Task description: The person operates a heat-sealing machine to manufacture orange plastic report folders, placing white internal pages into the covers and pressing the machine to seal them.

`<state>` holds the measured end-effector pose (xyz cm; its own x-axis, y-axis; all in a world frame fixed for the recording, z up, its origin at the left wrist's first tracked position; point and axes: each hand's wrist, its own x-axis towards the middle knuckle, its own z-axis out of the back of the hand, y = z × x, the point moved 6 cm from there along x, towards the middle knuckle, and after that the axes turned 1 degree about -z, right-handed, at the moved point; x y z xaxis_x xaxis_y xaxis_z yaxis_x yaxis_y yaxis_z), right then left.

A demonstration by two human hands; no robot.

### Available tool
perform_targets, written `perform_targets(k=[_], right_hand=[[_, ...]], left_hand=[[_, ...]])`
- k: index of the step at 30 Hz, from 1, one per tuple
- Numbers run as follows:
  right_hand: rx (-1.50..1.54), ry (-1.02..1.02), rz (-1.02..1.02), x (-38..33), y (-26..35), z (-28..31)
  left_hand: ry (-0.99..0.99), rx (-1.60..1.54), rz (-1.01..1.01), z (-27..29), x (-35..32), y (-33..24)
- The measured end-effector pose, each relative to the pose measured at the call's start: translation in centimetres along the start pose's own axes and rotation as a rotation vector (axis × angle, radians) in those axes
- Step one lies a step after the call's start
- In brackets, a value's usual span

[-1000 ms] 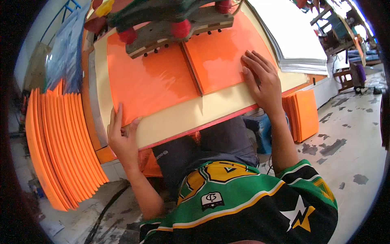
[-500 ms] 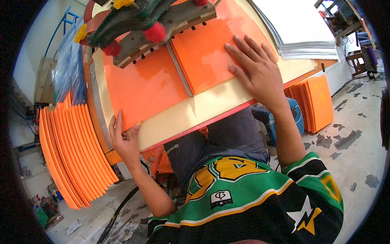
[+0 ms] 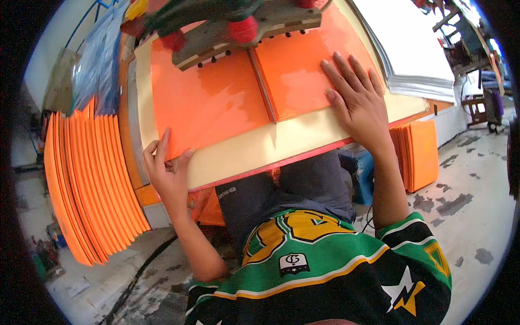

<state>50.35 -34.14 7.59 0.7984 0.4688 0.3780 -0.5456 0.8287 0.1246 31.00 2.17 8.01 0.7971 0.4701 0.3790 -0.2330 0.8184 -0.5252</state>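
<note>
orange sheet (image 3: pixel 206 103) lies on the cream board (image 3: pixel 233 155), partly below the machine head (image 3: pixel 211 43); left hand (image 3: pixel 168 176) parted at its corner, right hand (image 3: pixel 362 111) flat, i seem to be aligning; next calls for keeping it square.

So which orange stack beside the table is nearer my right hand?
The smaller stack to the right of your right hand; the larger, fanned-out stack is left of your left hand.
</note>
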Motion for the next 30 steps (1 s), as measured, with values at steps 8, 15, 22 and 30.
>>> perform_targets(k=[8, 15, 22, 30], right_hand=[[-0.020, 0.068, 0.014, 0.02, 0.36, -0.06], [-0.022, 0.088, 0.002, -0.03, 0.19, 0.01], [-0.041, 0.106, -0.002, -0.06, 0.21, 0.09], [-0.034, 0.136, -0.001, -0.27, 0.38, -0.05]], left_hand=[[-0.047, 0.067, -0.031, 0.21, 0.03, 0.13], [-0.033, 0.028, 0.030, 0.20, -0.16, 0.24], [-0.016, 0.031, 0.019, 0.31, -0.18, 0.20], [-0.016, 0.034, 0.001, 0.49, -0.30, 0.26]])
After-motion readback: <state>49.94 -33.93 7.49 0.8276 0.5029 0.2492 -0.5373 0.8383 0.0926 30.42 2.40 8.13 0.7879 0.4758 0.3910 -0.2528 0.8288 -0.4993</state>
